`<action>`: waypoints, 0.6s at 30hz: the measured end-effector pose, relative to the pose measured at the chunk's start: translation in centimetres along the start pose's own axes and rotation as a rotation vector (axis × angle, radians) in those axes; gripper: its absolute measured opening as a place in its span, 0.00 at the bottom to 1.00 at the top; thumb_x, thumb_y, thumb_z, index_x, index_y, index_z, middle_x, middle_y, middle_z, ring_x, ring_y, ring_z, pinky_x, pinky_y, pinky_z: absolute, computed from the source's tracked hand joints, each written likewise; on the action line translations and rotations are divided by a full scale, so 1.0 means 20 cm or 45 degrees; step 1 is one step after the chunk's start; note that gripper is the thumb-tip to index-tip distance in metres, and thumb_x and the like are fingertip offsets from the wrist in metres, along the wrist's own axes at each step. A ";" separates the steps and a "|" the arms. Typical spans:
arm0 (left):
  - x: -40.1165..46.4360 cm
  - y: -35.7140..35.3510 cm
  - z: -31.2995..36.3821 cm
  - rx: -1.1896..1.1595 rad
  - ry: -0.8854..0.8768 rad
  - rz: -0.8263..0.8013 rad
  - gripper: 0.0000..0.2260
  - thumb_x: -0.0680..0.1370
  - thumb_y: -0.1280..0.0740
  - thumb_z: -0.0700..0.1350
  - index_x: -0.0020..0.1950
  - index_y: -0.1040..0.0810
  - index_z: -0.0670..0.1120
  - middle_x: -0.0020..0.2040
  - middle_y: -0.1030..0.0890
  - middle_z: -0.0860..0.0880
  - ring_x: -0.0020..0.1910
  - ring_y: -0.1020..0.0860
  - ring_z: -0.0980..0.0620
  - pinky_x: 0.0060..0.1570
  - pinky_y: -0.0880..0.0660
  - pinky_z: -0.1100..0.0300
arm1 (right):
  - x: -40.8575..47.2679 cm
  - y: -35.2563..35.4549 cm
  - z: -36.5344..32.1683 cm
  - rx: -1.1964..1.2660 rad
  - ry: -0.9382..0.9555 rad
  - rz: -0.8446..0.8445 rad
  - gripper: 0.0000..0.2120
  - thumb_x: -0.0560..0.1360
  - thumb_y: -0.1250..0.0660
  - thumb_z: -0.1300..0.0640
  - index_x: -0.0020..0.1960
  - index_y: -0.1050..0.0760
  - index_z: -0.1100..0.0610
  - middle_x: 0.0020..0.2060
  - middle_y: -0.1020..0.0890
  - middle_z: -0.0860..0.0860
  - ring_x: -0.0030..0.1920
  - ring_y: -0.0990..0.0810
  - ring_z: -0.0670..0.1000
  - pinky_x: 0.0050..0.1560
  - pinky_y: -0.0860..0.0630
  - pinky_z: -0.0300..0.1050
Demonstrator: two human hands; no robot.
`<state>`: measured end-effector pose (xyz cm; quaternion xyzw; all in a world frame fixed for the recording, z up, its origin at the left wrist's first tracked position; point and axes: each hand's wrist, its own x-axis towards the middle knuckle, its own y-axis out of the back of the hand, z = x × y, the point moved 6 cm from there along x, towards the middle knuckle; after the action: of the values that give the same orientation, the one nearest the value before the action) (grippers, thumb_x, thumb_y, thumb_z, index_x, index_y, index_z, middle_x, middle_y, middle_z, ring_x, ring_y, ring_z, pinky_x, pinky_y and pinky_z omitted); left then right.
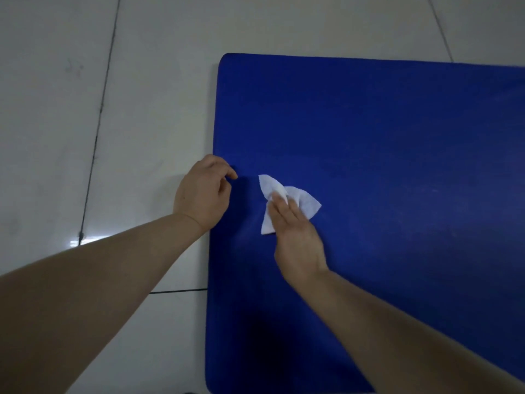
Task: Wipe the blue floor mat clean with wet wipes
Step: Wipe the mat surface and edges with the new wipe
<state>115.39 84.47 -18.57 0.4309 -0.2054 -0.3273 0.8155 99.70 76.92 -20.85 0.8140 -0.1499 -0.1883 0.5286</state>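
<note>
The blue floor mat (383,166) fills the right and lower part of the frame on the pale tiled floor (85,109). Near its left edge lies a crumpled wet wipe (304,201), likely limp, light and best pressed flat. The right hand (295,237) presses it with straight fingers (281,206). The left hand (203,193), loosely curled and empty, hovers at the mat's left edge.

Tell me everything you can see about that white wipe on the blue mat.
The white wipe is a thin, soft-looking sheet, crumpled and folded unevenly so that pointed corners stick out. It lies on the blue mat, near its left edge. The right hand rests on it with straight fingers, one flap folded over a fingertip. The left hand is beside it, at the mat's edge, not touching it.
</note>
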 end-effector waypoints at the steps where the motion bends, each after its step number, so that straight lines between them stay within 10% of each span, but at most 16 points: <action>1: 0.00 0.00 -0.01 0.000 0.006 0.002 0.10 0.77 0.40 0.32 0.50 0.19 0.39 0.54 0.23 0.43 0.52 0.24 0.46 0.53 0.30 0.61 | -0.02 0.00 -0.01 -0.030 -0.002 0.016 0.39 0.52 0.24 0.74 0.64 0.25 0.66 0.64 0.23 0.58 0.61 0.22 0.59 0.47 0.18 0.50; 8: 0.01 -0.05 0.02 -0.024 -0.028 -0.052 0.10 0.74 0.38 0.30 0.48 0.19 0.38 0.52 0.22 0.42 0.51 0.23 0.43 0.51 0.29 0.58 | -0.51 -0.15 -0.26 0.068 0.348 -0.165 0.27 0.73 0.43 0.46 0.71 0.33 0.52 0.74 0.36 0.46 0.73 0.37 0.48 0.67 0.33 0.44; 14: 0.03 -0.05 0.07 0.021 -0.080 -0.077 0.10 0.73 0.37 0.30 0.48 0.19 0.38 0.53 0.22 0.41 0.51 0.23 0.41 0.51 0.28 0.56 | -0.05 -0.04 0.02 -0.165 0.149 0.062 0.28 0.71 0.37 0.67 0.71 0.33 0.64 0.69 0.29 0.59 0.68 0.28 0.58 0.64 0.27 0.55; 18: 0.02 -0.07 0.11 0.064 -0.167 -0.117 0.13 0.73 0.38 0.32 0.53 0.19 0.38 0.59 0.22 0.40 0.53 0.22 0.39 0.55 0.25 0.51 | 0.10 0.09 0.14 -0.164 -0.011 -0.110 0.31 0.78 0.47 0.65 0.77 0.57 0.66 0.77 0.51 0.58 0.77 0.51 0.57 0.75 0.44 0.50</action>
<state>113.77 82.28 -18.59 0.4377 -0.2465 -0.3868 0.7734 100.04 73.17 -20.52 0.7832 -0.1044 -0.2237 0.5706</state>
